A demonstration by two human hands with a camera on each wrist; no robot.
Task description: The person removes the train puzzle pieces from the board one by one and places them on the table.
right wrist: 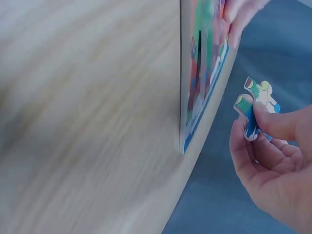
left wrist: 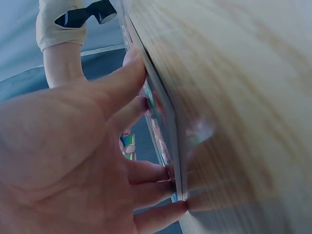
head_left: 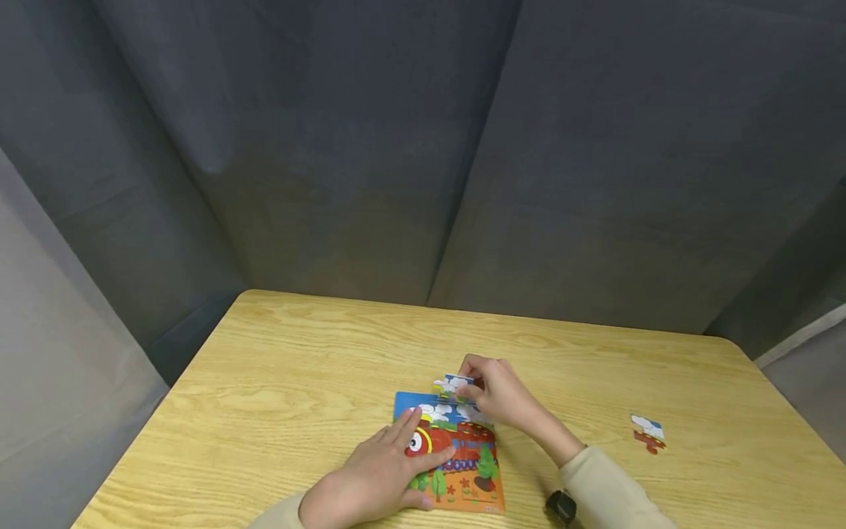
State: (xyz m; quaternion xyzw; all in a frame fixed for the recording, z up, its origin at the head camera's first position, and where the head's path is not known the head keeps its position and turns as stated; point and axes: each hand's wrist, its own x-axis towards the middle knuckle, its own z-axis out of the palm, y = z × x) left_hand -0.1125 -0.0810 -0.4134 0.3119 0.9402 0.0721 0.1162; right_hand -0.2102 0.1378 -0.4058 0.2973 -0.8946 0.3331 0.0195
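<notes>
A colourful jigsaw puzzle (head_left: 467,481) in a flat board lies near the front of the table, showing a red train with an eye, trees, clouds and an orange ground. My left hand (head_left: 373,470) rests on its left part, fingers spread and extended; in the left wrist view the fingertips (left wrist: 151,171) touch the board's edge and face. Between thumb and fingers my right hand (head_left: 499,393) pinches a puzzle piece (head_left: 452,386) with white cloud, blue, green and yellow. The piece (right wrist: 263,95) is held up off the board, over its far edge. My fingers hide part of it.
To the right on the wooden table (head_left: 297,353) lies a loose puzzle patch (head_left: 648,432) with cloud, blue sky and red. Dark grey curtains (head_left: 344,147) hang behind the table. A black device (head_left: 560,507) is strapped at my right wrist.
</notes>
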